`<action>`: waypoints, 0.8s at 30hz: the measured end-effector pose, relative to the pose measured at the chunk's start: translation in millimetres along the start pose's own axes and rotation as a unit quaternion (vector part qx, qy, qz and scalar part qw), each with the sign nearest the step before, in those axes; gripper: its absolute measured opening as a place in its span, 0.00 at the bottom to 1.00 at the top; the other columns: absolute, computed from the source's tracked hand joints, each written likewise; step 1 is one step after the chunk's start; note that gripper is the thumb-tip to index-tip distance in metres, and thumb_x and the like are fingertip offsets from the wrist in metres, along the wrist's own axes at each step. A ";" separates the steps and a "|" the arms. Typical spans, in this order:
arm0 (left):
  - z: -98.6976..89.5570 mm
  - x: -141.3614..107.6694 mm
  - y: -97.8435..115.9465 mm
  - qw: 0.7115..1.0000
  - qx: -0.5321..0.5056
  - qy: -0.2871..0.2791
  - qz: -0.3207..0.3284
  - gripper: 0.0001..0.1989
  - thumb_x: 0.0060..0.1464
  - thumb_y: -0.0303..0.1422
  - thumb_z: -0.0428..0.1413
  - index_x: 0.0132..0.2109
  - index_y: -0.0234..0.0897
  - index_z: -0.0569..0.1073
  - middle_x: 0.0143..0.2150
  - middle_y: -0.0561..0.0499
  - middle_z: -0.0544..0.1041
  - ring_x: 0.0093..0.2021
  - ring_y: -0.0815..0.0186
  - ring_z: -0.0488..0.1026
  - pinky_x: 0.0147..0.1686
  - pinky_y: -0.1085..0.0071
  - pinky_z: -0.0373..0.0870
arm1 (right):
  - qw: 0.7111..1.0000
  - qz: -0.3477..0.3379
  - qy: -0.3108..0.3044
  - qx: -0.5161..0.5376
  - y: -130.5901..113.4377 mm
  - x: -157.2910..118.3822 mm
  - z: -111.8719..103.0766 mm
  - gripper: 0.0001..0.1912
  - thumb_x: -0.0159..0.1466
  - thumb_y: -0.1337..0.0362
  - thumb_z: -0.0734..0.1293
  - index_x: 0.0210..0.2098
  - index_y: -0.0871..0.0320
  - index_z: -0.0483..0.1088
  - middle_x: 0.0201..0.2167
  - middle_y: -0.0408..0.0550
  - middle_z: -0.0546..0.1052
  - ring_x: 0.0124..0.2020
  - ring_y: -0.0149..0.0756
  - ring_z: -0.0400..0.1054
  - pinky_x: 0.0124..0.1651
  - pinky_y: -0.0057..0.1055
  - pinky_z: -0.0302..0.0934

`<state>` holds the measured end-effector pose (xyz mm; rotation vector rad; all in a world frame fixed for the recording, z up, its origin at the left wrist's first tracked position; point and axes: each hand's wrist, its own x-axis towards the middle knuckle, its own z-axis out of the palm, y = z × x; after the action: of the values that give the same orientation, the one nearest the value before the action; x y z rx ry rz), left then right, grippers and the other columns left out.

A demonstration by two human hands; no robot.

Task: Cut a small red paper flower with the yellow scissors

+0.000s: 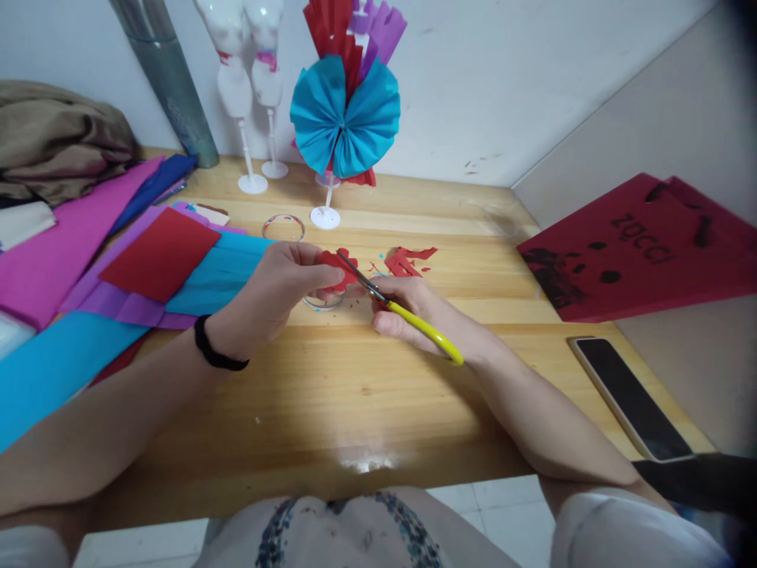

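Note:
My left hand [287, 280], with a black band at the wrist, pinches a small red paper piece [337, 270] with a wavy edge above the table. My right hand [411, 312] is closed on yellow-handled scissors [423, 327]. The scissor blades point up and left and lie over the right part of the red piece. Red paper scraps [405, 262] and tiny bits lie on the wood just beyond my right hand. A clear tape ring [284, 228] rests behind my left hand, and another round clear edge shows partly beneath it.
Coloured paper sheets [159, 252] and brown cloth [65, 142] lie at the left. A bottle [174, 95], white mannequin stands [251, 184] and a blue pleated paper figure [346, 118] are at the back. A red bag [644, 252] and a phone [632, 398] are at the right.

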<state>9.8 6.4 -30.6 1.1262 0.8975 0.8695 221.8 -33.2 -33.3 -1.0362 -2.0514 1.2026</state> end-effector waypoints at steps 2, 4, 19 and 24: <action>0.0 0.2 0.2 1.000 0.003 0.002 -0.002 0.05 0.44 0.26 0.64 0.23 0.35 0.81 0.23 0.49 0.78 0.25 0.68 0.70 0.28 0.71 0.66 | 1.000 -0.002 -0.001 0.010 1.6 -0.5 0.4 0.40 0.65 0.31 0.65 0.53 0.62 0.80 0.29 0.44 0.68 0.28 0.33 0.55 0.28 0.31 0.51; 0.5 -0.4 1.3 1.000 0.011 0.004 -0.005 0.05 0.45 0.26 0.64 0.23 0.35 0.81 0.23 0.49 0.78 0.25 0.68 0.70 0.28 0.72 0.66 | 1.000 -0.004 -0.002 0.017 2.0 -1.2 0.7 0.38 0.66 0.32 0.65 0.53 0.60 0.80 0.29 0.44 0.68 0.27 0.33 0.54 0.28 0.31 0.52; 0.3 -1.4 6.6 0.999 0.001 0.003 -0.035 0.05 0.45 0.25 0.64 0.24 0.34 0.82 0.23 0.49 0.79 0.24 0.70 0.71 0.28 0.73 0.68 | 0.998 0.029 -0.012 0.056 -0.8 -2.2 0.1 0.36 0.64 0.33 0.68 0.47 0.60 0.81 0.27 0.41 0.62 0.27 0.32 0.48 0.27 0.30 0.49; -0.4 -0.6 6.2 0.999 0.001 -0.010 -0.035 0.05 0.45 0.26 0.65 0.24 0.34 0.82 0.22 0.50 0.79 0.23 0.70 0.71 0.27 0.73 0.68 | 0.998 0.045 -0.011 0.034 -3.3 -2.9 -0.1 0.35 0.64 0.33 0.67 0.46 0.60 0.81 0.26 0.41 0.60 0.27 0.33 0.48 0.27 0.31 0.48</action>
<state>8.4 7.3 -24.6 1.0979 0.9168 0.7991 222.3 -36.6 -30.5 -1.0991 -1.9844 1.3247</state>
